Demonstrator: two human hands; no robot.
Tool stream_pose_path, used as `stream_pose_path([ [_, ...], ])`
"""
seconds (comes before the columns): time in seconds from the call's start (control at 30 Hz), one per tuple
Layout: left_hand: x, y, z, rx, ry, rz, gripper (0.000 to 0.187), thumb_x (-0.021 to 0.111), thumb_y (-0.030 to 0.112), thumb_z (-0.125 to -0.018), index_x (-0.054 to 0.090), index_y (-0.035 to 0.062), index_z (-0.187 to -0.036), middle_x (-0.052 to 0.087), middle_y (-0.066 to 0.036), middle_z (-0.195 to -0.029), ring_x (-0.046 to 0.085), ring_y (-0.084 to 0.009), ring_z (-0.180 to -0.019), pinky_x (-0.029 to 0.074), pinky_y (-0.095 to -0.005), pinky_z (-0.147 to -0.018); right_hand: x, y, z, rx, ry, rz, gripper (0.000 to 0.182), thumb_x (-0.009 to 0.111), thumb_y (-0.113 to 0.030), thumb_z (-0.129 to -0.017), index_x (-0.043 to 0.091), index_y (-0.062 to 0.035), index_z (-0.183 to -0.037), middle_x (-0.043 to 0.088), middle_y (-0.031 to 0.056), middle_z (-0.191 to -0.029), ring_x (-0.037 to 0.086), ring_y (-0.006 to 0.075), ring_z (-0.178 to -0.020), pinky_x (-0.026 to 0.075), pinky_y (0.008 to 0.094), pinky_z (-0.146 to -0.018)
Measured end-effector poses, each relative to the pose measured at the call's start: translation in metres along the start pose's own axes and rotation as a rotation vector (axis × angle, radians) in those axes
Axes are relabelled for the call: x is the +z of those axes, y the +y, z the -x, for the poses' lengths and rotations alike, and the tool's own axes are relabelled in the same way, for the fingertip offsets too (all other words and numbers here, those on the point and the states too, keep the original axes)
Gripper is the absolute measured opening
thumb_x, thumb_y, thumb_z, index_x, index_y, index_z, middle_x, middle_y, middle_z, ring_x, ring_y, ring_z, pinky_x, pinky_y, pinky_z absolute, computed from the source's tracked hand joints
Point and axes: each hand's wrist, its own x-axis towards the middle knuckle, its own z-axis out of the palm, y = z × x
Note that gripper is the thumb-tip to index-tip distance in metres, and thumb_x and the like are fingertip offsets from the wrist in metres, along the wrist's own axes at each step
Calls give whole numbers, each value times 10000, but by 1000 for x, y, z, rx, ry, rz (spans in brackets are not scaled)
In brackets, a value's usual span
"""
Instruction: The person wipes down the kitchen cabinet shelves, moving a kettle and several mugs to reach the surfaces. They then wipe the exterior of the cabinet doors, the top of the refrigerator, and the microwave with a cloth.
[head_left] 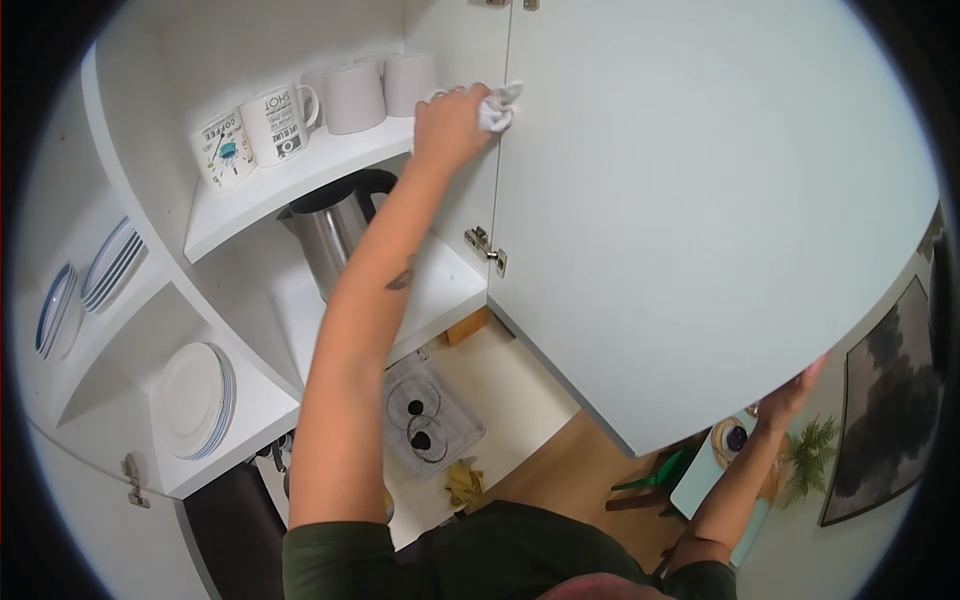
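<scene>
My left hand (452,128) is closed around a crumpled white cloth (497,110). It presses the cloth near the hinged edge of the open white cabinet door (690,200), level with the mug shelf. At the door's far edge, low on the right, my right hand (790,395) grips it, with part of the fingers hidden. Left of the cloth, several mugs stand on the upper shelf (330,155): a printed "coffee" mug (225,150), another printed mug (275,128) and plain pale ones (355,98). Below, a steel kettle (330,235) is partly covered by my left forearm.
Stacked plates (190,400) and bowls (110,265) fill the left shelves. A metal hinge (485,250) joins door and cabinet. Beneath, the counter holds glasses (425,440) on a grey mat (460,425) and a yellow cloth (463,485). A framed picture (880,400) hangs at right.
</scene>
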Motion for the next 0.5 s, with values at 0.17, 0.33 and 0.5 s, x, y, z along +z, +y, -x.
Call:
stream_pose_path([
  [0.17,15,9,-9,-30,-165,-308,399,734,251,-688,588,157,-1048,661,-53,-953,623,-282,-911,445,-448,-734,1,27,21,91,26,-171,593,292,-440,-985,311,-14,-1397,397,120,-1401,409,244,-1265,319,402,-1058],
  [0.33,-20,-8,32,209,-61,-496,399,745,216,-663,602,184,-1035,659,-67,-962,622,-280,-935,455,-448,-768,-9,39,24,-2,-288,-646,552,284,-423,-990,349,-32,-1376,434,107,-1365,443,238,-1225,344,389,-1039],
  [0.5,-91,0,3,-103,-110,-264,416,755,202,-653,609,139,-1037,654,-95,-969,619,-286,-957,482,-409,-807,0,32,28,-58,-338,-573,519,271,-393,-1001,356,-42,-1374,446,82,-1360,430,202,-1234,323,382,-1052],
])
